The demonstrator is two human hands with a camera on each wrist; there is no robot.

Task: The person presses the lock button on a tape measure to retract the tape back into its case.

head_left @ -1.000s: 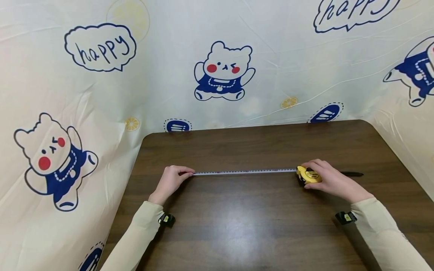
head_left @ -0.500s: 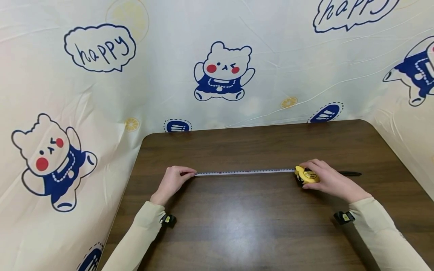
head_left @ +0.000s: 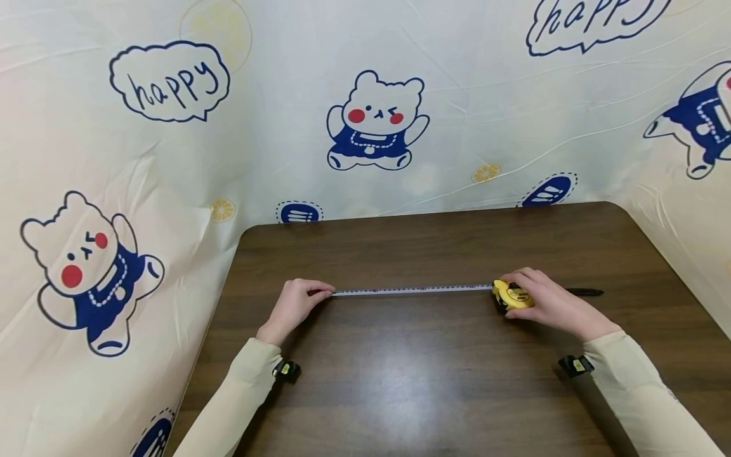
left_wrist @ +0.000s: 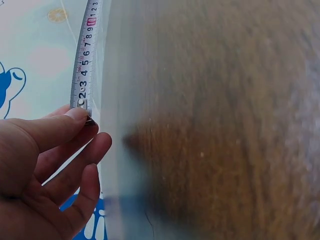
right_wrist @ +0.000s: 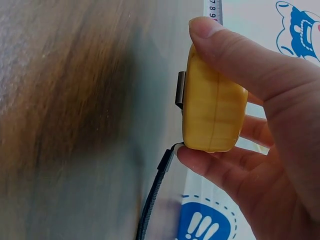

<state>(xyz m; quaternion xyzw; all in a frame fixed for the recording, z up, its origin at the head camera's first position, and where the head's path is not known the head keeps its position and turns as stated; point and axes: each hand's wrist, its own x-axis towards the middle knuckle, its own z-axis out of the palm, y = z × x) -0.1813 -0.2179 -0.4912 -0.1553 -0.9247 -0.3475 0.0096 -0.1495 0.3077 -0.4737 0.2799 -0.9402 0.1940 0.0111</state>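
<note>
A yellow tape measure (head_left: 512, 296) is gripped in my right hand (head_left: 548, 301), thumb on one side and fingers on the other. Its white blade (head_left: 411, 291) stretches straight across to my left hand (head_left: 294, 308). There, thumb and forefinger pinch the metal end of the blade, seen close up in the left wrist view beside the low numbers; the other fingers (left_wrist: 85, 192) are loosely bent. In the right wrist view, the yellow case (right_wrist: 212, 107) carries a metal clip (right_wrist: 180, 90), and a black strap (right_wrist: 151, 200) hangs from it. My right palm is partly hidden.
Both hands are over a dark brown wooden table (head_left: 400, 355) with rounded far corners. A pale curtain (head_left: 274, 114) printed with bears surrounds the table's back and sides. Small black cameras (head_left: 287, 370) sit at both wrists.
My left hand has shifted slightly right and my right hand slightly left with the case. The stretch of blade between them is a little shorter. Both grips stay the same.
</note>
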